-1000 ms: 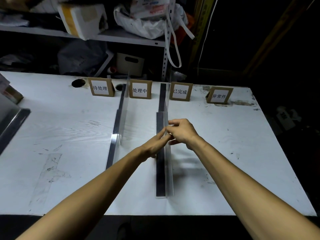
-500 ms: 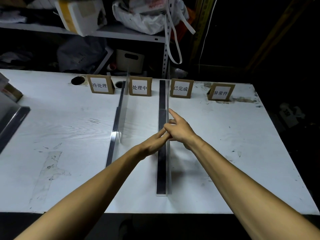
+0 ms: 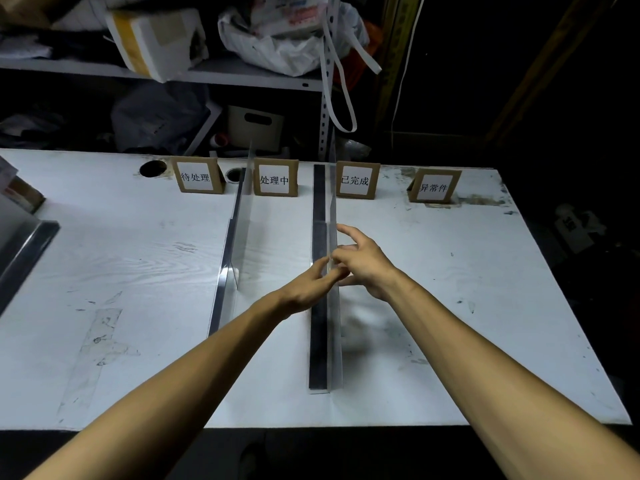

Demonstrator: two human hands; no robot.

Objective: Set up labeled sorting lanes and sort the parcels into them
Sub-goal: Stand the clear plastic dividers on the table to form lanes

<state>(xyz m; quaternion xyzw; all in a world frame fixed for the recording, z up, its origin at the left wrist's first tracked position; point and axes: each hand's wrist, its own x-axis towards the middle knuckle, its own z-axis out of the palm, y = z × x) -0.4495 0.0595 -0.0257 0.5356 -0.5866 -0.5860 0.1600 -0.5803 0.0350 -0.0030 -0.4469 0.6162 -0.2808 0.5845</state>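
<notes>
The white table (image 3: 104, 254) carries everything, and your reference is the centre divider (image 3: 319, 341), a clear upright panel on a black base strip. Its long axis runs straight away from you, from the near table edge toward the label cards at the far edge. That line is what the coming move depends on, since any correction means sliding or pivoting the panel along it.

Left of the centre divider and roughly parallel to it stands a second clear divider (image 3: 228, 271). Well left of that, at the table edge, lies another panel (image 3: 24, 251), probably the one for the last lane. No parcel lies in the lanes yet.

At the far end stand four cards. 处理中 (image 3: 274, 180) is just left of the centre divider and 待处理 (image 3: 196, 176) further left. 已完成 (image 3: 355, 180) is just right of it and 异常件 (image 3: 433, 187) well right.

Your hands meet at the panel's top edge, about midway along it. Your left hand (image 3: 304, 289) comes from the left with nearly straight fingers, the tips against the clear sheet. Your right hand (image 3: 367, 265) comes from the right, its index finger (image 3: 346, 232) pointing along the edge and the others loosely curled. I cannot tell whether it pinches the sheet. Both hands are equally near.
</notes>
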